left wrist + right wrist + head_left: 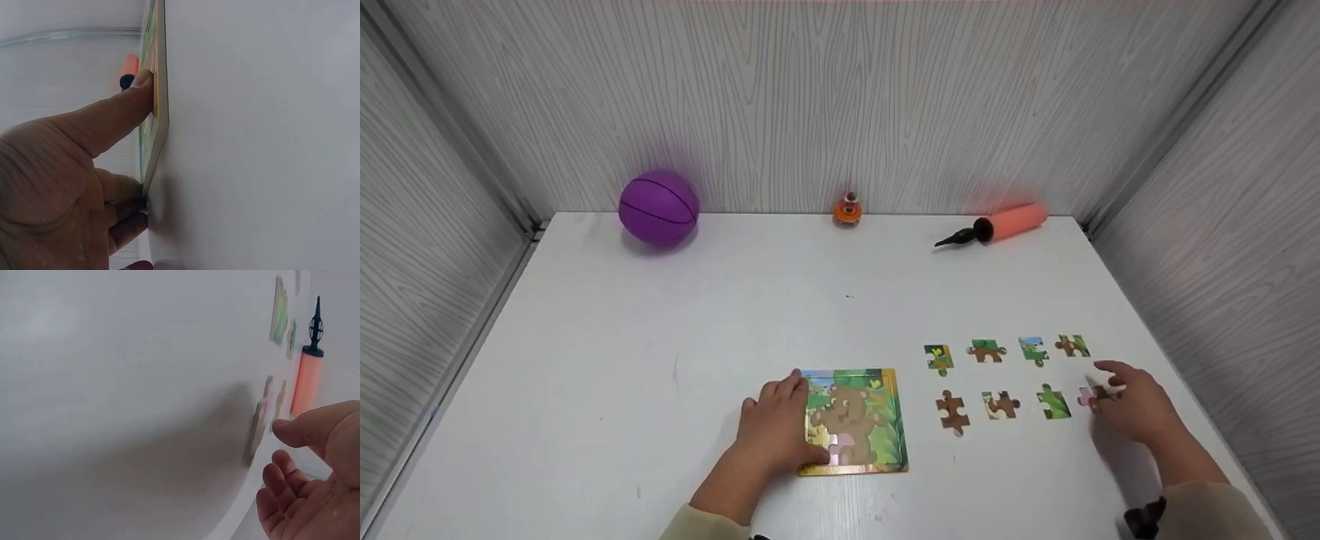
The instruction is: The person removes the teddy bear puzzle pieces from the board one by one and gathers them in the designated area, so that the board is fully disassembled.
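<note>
A square bear puzzle board (889, 427) lies flat on the table. My left hand (775, 431) rests along its left side, its thumb pressing the lower left part of the face and its index fingertip at the upper left corner. At the far right my right hand (1138, 405) is above a pink and brown puzzle piece (1086, 396), partly hiding it. In the right wrist view its thumb and fingers stand apart with nothing between them. Nearest its index finger is another piece, a brown and green one (1072, 346). Close by lies a green leaf piece (1054, 403).
More loose pieces lie in two rows right of the board, among them a brown piece (952, 413) and a blue and green one (1033, 350). Along the back wall stand a purple ball (659, 208), a small orange toy (847, 211) and an orange hand pump (1012, 223).
</note>
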